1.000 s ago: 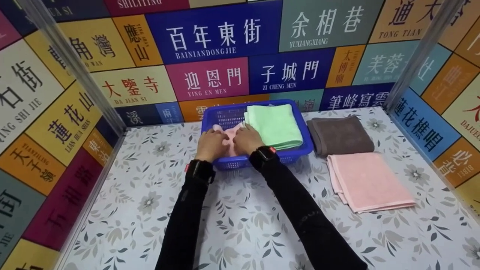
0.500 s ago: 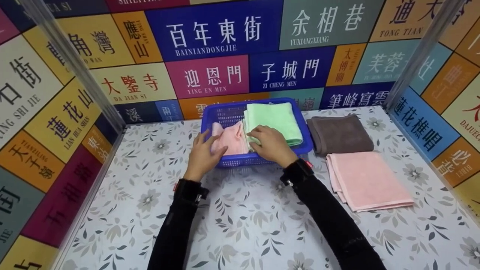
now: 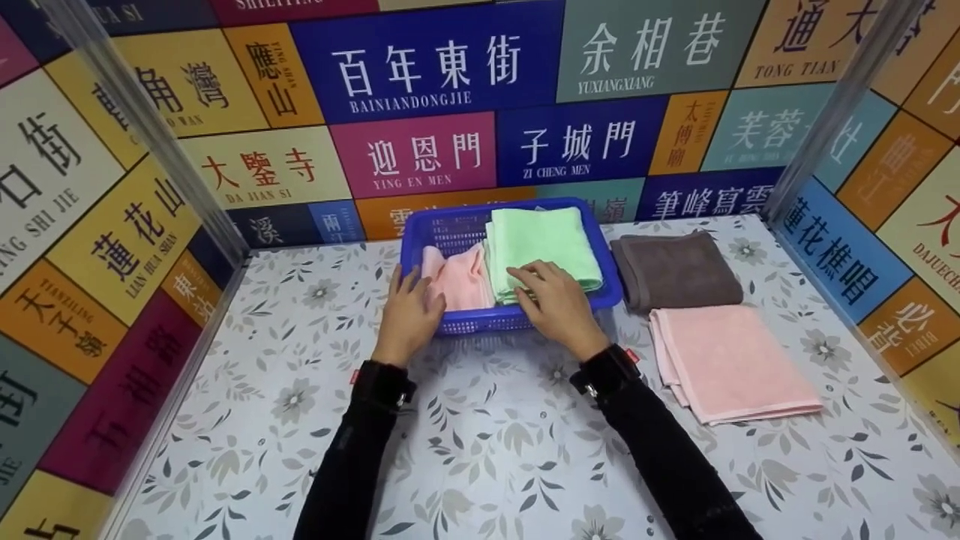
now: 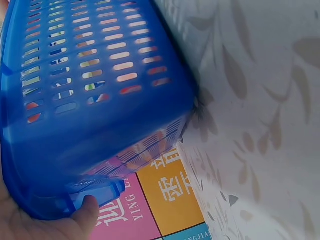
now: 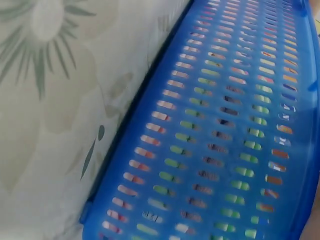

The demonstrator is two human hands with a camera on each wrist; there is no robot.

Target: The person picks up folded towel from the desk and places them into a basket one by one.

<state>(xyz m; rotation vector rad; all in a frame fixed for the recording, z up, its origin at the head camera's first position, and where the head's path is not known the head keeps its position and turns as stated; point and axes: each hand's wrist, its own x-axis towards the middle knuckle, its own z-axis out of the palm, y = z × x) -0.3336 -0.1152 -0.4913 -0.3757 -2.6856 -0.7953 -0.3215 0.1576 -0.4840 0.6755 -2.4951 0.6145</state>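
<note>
A blue plastic basket (image 3: 480, 322) with slotted sides stands against the back wall. A crumpled pink towel (image 3: 459, 279) lies in its left half, and a folded light green towel (image 3: 544, 244) fills the right. My left hand (image 3: 407, 315) is at the basket's front left corner, fingers spread along the outer side and thumb towards the inside. In the left wrist view, a fingertip (image 4: 89, 206) is right at the rim's end. My right hand (image 3: 562, 307) reaches over the front rim, its extended fingers overlapping the green towel's front edge.
To the basket's right lies a folded brown towel (image 3: 679, 270). A folded pink towel (image 3: 739, 364) is in front of that one. A flower-patterned cloth (image 3: 480, 450) covers the table. Sign-printed panels (image 3: 420, 75) wall in the back and both sides.
Both hands have come out from the pink towel inside the basket. The left moved to the left corner, the right moved right to the green towel's front edge.
</note>
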